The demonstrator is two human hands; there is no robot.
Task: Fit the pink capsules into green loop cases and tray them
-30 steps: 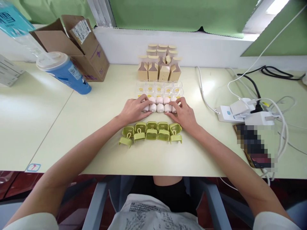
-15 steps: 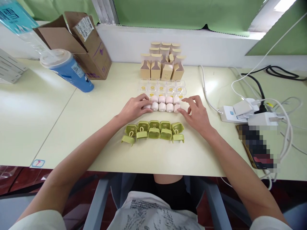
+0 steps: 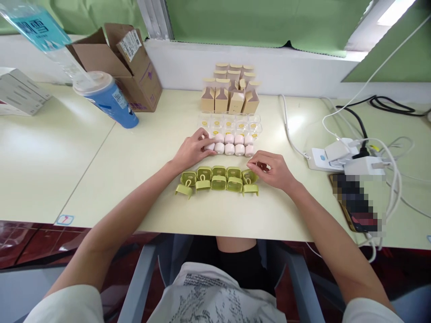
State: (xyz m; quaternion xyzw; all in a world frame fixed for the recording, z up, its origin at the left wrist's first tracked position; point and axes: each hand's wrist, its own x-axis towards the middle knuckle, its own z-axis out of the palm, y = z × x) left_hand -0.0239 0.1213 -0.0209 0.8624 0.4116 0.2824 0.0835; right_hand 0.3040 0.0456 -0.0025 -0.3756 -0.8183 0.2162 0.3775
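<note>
**Pale cases in two rows, left hand at one end, right hand by the green shells**

The pale cases point(image 3: 229, 149) sit mid-table, packed side by side in two rows. They are small, rounded and glossy, white with a faint pink cast. The near row shows five; the far row shows four, its left end being covered by fingers.

The left hand point(image 3: 194, 149) bears on the left end of these rows with thumb and fingers; whether it grips firmly cannot be told. The right hand point(image 3: 269, 168) is well apart from it, at the right end of the green shells point(image 3: 218, 183), thumb and forefinger tips close together. Whether anything lies between them, or whether they touch the end shell, cannot be determined.

The green shells lie in a line of five pairs, nearer the person than the pale cases. Hollow interiors are visible in several, and pale green loops show at three pairs.

Beyond the pale cases are clear trays point(image 3: 229, 121) with yellow round marks showing in them. Behind these, small tan boxes point(image 3: 221, 99) stand grouped, flaps raised; contents not legible. On the left of the table point(image 3: 215, 220), a large carton point(image 3: 148, 89) has its flaps open, interior hidden. A blue cup point(image 3: 117, 105) with a whitish lid leans in view before it.
</note>
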